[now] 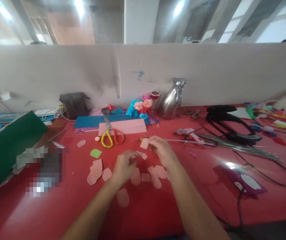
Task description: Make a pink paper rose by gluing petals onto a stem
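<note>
My right hand (161,150) pinches a small pink paper petal (144,143) above the red table (207,193), fingers closed on it. My left hand (124,166) is curled just to its left, fingertips pinched near another pink petal piece (143,155); what it grips is too small to make out. Several cut pink petals (96,170) lie scattered on the table around and below both hands. A thin wire stem (177,140) lies just behind my right hand.
Yellow-and-orange scissors (110,135) lie on pink and blue paper sheets (123,126). Paper flowers (140,107), a silver jug (172,100), a glue gun (191,134), black cables (232,128), metal wires (245,148) and a green sheet (5,146) surround the work spot.
</note>
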Available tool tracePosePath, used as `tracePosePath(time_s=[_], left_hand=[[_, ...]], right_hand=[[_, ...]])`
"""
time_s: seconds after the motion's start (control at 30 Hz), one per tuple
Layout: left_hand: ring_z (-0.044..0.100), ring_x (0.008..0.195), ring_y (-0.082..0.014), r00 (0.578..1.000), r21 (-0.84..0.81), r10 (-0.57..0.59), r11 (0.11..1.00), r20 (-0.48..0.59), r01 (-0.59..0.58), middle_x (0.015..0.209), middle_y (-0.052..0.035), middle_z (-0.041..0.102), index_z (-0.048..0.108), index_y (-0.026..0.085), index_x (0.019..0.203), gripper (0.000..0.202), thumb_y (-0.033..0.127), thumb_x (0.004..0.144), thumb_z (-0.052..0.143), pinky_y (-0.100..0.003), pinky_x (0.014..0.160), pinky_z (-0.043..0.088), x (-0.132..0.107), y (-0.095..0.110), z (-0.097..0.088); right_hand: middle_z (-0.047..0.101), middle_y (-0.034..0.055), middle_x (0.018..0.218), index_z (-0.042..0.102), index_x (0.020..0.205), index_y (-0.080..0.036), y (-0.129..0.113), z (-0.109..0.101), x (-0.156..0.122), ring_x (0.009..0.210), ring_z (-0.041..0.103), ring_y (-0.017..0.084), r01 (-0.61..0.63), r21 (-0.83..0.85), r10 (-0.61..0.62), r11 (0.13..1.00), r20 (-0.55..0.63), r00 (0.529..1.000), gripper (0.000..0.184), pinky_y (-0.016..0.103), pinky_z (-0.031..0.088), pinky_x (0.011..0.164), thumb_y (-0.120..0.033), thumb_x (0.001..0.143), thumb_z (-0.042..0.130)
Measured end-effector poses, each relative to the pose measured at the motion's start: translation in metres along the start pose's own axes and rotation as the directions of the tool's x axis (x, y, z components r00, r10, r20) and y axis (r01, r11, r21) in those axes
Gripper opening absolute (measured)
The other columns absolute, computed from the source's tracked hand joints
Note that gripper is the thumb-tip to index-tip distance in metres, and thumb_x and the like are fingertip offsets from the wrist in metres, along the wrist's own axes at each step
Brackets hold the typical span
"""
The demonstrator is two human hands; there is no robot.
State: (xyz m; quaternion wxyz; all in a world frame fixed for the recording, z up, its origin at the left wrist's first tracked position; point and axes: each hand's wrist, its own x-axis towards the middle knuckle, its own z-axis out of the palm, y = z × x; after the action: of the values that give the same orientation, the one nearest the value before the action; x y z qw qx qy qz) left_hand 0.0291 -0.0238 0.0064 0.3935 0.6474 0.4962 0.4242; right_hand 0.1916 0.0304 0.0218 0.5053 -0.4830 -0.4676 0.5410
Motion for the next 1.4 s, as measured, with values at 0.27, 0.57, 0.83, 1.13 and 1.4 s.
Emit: tracePosePath(time_s=[0.27, 0.57, 0.83, 1.13, 1.4], left_hand=[[0.052, 0.061, -0.0095, 0.961, -0.316, -0.274, 0.908, 0.045, 0.274, 0.085, -0.0055, 0.066, 0.067, 0.015, 0.098, 0.034, 0.03, 0.068, 0.064, -0.023, 0.059, 0.041, 0.009, 0.005, -0.02], [0.056, 0.069, -0.0148, 0.947, -0.187, -0.286, 0.948, -0.145, 0.258, 0.071, -0.0036, 0.066, 0.067, 0.015, 0.068, 0.013, 0.025, 0.066, 0.058, -0.025, 0.065, 0.041, 0.016, -0.015, -0.035], [0.058, 0.072, -0.0163, 0.935, -0.197, -0.316, 0.939, -0.159, 0.283, 0.076, -0.0047, 0.068, 0.067, 0.016, 0.072, 0.016, 0.029, 0.065, 0.06, -0.026, 0.066, 0.042, 0.017, -0.019, -0.039], [0.058, 0.072, -0.0163, 0.919, -0.195, -0.338, 0.934, -0.204, 0.3, 0.076, -0.0035, 0.068, 0.068, 0.018, 0.072, 0.017, 0.031, 0.064, 0.062, -0.027, 0.068, 0.041, 0.02, -0.027, -0.044], [0.058, 0.073, -0.0173, 0.935, -0.142, -0.321, 0.943, -0.149, 0.301, 0.075, -0.0043, 0.068, 0.069, 0.016, 0.073, 0.018, 0.031, 0.064, 0.062, -0.027, 0.068, 0.041, 0.019, -0.03, -0.039]], right_hand=[[0.055, -0.0037, 0.06, 0.059, 0.066, -0.018, 0.003, 0.021, -0.015, 0.057, 0.049, 0.01, 0.205, -0.389, -0.036, 0.898, 0.4, 0.916, 0.007, 0.023, 0.036, 0.055, -0.022, 0.07, 0.055], [0.065, 0.004, 0.078, 0.063, 0.078, -0.019, 0.02, 0.01, -0.003, 0.071, 0.058, 0.017, 0.221, -0.773, -0.132, 0.594, 0.177, 0.975, 0.01, 0.028, 0.042, 0.067, -0.025, 0.075, 0.055], [0.062, 0.0044, 0.08, 0.065, 0.07, -0.019, 0.026, 0.017, -0.003, 0.08, 0.055, 0.018, 0.333, -0.839, -0.178, 0.431, 0.283, 0.943, 0.004, 0.03, 0.039, 0.074, -0.017, 0.073, 0.062], [0.067, 0.0022, 0.087, 0.071, 0.086, -0.024, 0.009, 0.011, -0.01, 0.083, 0.06, 0.017, 0.506, -0.608, -0.019, 0.612, 0.628, 0.778, 0.02, 0.028, 0.042, 0.077, -0.016, 0.077, 0.056], [0.069, 0.0019, 0.082, 0.068, 0.08, -0.023, 0.014, -0.006, -0.002, 0.075, 0.06, 0.018, 0.331, -0.825, 0.008, 0.458, 0.376, 0.926, 0.015, 0.027, 0.04, 0.063, -0.021, 0.066, 0.066]])
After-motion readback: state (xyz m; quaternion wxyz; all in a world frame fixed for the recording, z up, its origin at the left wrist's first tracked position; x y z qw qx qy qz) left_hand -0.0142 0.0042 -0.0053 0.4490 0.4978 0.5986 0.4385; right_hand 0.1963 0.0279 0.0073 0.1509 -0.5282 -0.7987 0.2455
